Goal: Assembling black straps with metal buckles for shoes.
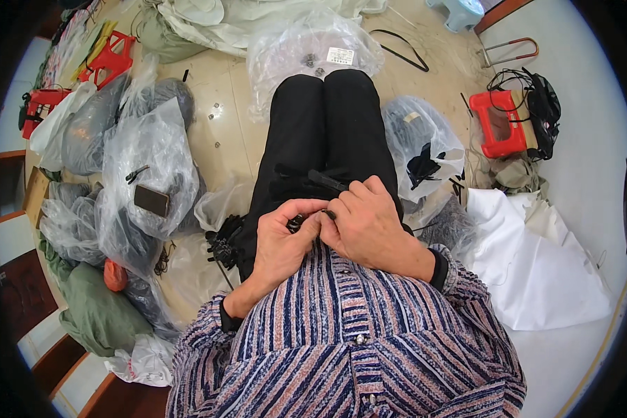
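Observation:
Above my lap, my left hand (pixel 285 237) and my right hand (pixel 369 226) meet with fingers bent and touching. My right fingers pinch a small dark piece (pixel 329 214), perhaps a strap end, whose shape is mostly hidden. A black looped bit (pixel 295 223) shows inside my curled left hand; its kind is unclear. Just beyond my fingers, a black strap (pixel 326 180) lies across the black trousers (pixel 296 132). Beside my left wrist hangs a bunch of small black pieces (pixel 224 242), too tangled to tell apart.
Clear plastic bags with dark contents (pixel 143 167) crowd the left, with a phone (pixel 151 200) on top. At right are another bag (pixel 418 129), a red stool (pixel 498 125) and white cloth (pixel 529 265). A large clear bag (pixel 285 56) lies beyond my knees.

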Available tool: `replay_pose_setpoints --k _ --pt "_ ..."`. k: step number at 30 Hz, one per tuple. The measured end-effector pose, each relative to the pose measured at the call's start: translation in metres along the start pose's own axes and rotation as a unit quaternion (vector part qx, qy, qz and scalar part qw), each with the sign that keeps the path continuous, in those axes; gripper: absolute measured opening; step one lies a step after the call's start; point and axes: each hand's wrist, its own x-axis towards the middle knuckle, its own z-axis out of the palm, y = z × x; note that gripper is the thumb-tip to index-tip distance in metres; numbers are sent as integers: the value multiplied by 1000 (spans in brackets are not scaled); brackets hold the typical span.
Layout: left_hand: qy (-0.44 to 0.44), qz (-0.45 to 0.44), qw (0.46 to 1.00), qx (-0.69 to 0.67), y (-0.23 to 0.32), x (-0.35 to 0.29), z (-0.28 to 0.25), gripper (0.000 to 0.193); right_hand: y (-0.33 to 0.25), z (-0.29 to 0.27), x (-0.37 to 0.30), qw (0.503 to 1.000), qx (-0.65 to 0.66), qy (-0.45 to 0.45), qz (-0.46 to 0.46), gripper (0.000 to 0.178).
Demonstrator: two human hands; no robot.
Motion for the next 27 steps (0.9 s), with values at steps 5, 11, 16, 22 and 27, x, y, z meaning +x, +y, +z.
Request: replay_pose_setpoints --k 5,11,16,22,27 --pt "22 167 974 149 -3 5 3 17 2 4 -7 991 97 -51 76 22" --pt "18 29 997 70 8 1 6 16 10 -2 -11 789 503 -153 317 39" --pt "32 -17 998 52 15 0 4 14 18 14 -16 719 603 -154 311 41" --pt "11 -14 1000 8 12 2 1 13 23 19 -17 699 627 -168 300 40" --pt "6 -40 999 -17 16 0 1 13 22 12 -13 702 619 -184 301 39"
